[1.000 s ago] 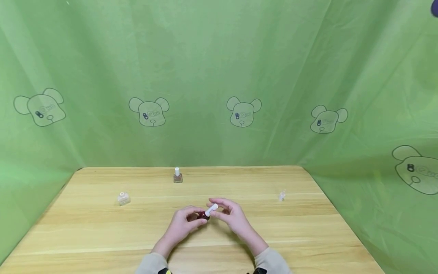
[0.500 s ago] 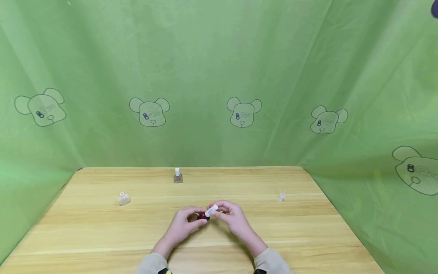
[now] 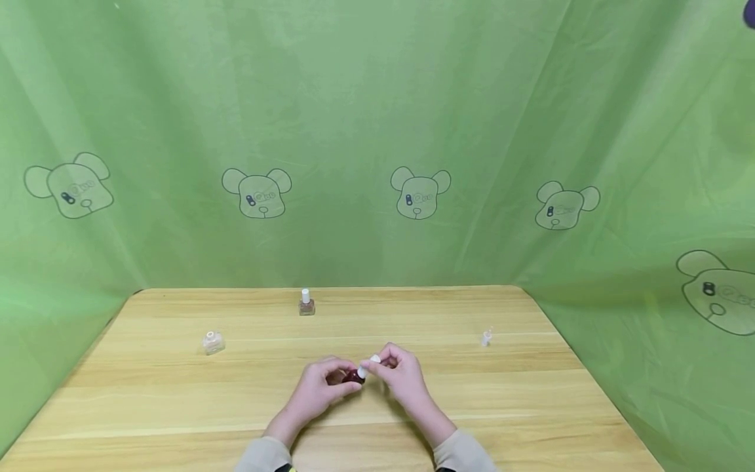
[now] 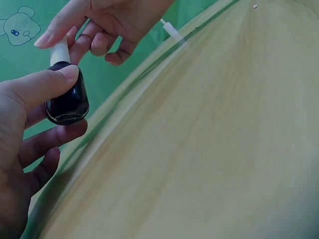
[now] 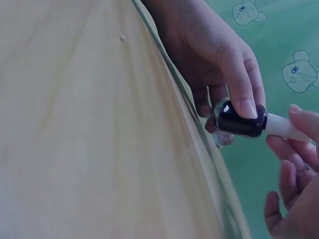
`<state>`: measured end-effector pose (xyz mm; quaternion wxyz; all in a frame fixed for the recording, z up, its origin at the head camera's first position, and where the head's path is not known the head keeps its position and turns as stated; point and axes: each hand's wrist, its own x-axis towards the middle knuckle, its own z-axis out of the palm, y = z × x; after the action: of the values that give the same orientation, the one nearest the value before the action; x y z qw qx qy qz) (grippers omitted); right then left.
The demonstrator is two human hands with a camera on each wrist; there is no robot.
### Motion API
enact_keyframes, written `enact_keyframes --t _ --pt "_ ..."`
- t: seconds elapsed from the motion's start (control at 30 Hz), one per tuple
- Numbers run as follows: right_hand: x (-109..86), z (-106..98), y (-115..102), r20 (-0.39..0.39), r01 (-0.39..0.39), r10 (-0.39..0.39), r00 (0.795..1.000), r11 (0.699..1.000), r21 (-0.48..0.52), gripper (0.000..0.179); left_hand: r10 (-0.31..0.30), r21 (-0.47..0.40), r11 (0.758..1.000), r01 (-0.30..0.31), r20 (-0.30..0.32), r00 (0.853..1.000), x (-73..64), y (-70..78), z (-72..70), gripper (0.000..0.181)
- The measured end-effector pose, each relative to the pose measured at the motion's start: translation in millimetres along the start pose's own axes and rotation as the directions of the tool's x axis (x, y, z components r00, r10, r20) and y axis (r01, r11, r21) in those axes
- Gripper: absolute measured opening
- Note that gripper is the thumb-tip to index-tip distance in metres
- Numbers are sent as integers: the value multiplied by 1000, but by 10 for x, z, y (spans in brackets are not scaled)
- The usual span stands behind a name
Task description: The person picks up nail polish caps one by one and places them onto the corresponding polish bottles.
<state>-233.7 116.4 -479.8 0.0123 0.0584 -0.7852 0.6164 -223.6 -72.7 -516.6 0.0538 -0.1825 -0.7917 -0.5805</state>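
A dark red nail polish bottle (image 3: 354, 376) is held by my left hand (image 3: 317, 387), thumb on one side and fingers on the other. It is tilted, with its long white cap (image 5: 285, 127) on the neck, pointing up and right in the head view. My right hand (image 3: 406, 381) pinches that cap between thumb and fingers; the thumb crosses its middle. In the left wrist view, the bottle (image 4: 70, 102) looks almost black and its cap (image 4: 60, 51) sits between the right fingertips. Both hands are above the front middle of the wooden table (image 3: 177, 406).
A clear bottle without a cap (image 3: 213, 343) stands on the left. Toward the back is a pinkish-brown nail polish bottle (image 3: 306, 306) with a white cap. A loose white brush cap (image 3: 486, 338) stands at the right, brush up. Green curtain (image 3: 354, 131) surrounds the table.
The right thumb has shifted across the white cap, covering its middle. The bottle and left fingertips have moved slightly right. The other bottles and the loose brush cap have stayed put.
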Motion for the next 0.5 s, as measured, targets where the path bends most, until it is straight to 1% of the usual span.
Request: enact_keyframes --t 0.1,0.17,0.23,0.37,0.5 --pt "10 -6 1 13 -2 2 1000 1000 -6 21 9 11 1000 -9 2 1000 -2 -1 -3 26" --pt "22 -18 1 50 8 -8 999 1000 -4 21 25 26 999 -25 -4 1000 -3 2 -9 25" --pt "37 -36 2 95 32 -32 995 999 -1 24 32 38 999 -32 -4 999 -1 0 -15 26" --pt "64 -86 10 175 69 -71 982 997 16 36 33 53 998 -33 -4 999 2 -4 -21 28" --pt "77 -133 10 248 93 -99 964 995 32 44 26 54 998 -24 -25 999 3 -8 -16 28"
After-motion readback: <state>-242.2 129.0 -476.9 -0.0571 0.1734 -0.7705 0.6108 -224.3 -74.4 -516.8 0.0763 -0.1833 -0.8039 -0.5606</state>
